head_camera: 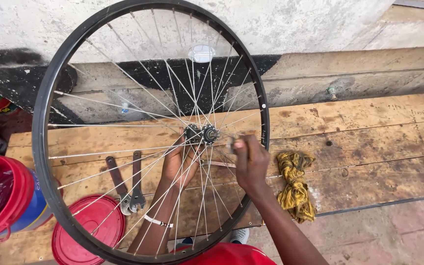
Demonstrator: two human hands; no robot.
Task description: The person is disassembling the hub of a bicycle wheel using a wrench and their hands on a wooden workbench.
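Note:
A black-rimmed bicycle wheel (pixel 40 147) stands upright in front of me, its thin silver spokes meeting at the hub (pixel 201 133). My left hand (pixel 180 162) reaches through the spokes from behind and holds the hub from below. On the near side of the wheel, my right hand (pixel 250 162) pinches a small blurred part just right of the hub axle. A white reflector (pixel 201 53) is clipped in the upper spokes.
Two flat wrenches (pixel 127 185) lie on the worn wooden bench (pixel 369 147) behind the spokes. A yellow rag (pixel 295 184) lies to the right. A red lid (pixel 88 230) and a red-and-blue bucket (pixel 6 201) sit at the left. A stained wall rises behind.

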